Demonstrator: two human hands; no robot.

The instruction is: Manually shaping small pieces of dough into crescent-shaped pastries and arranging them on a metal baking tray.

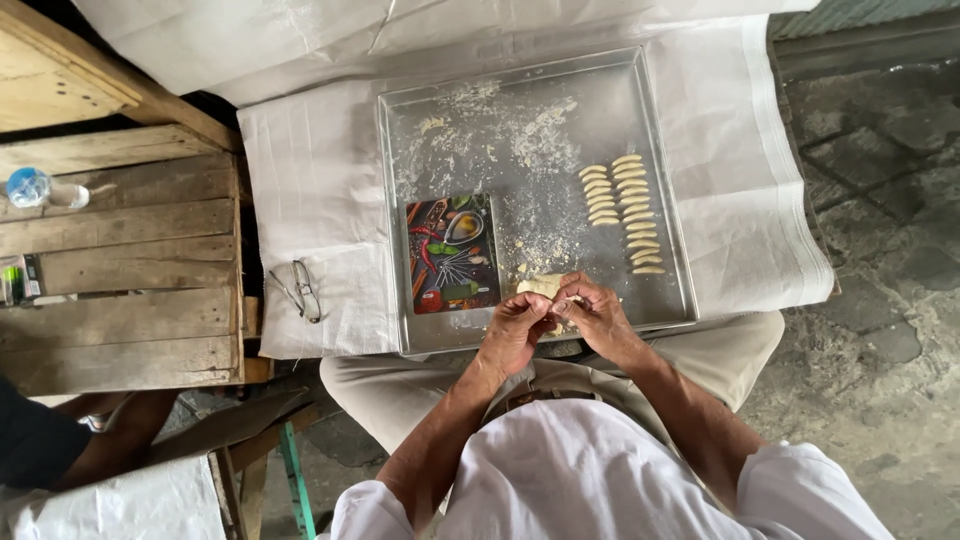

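Pale dough piece (541, 286), soft, irregular, at metal tray's near edge

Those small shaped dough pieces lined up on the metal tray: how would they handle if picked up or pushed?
The shaped dough pieces look soft, so they would probably dent or bend under a firm pinch. Small and thin, likely very light. On the floured metal tray they would probably slide rather than stick; the elongated, flattish shape suggests little rolling.
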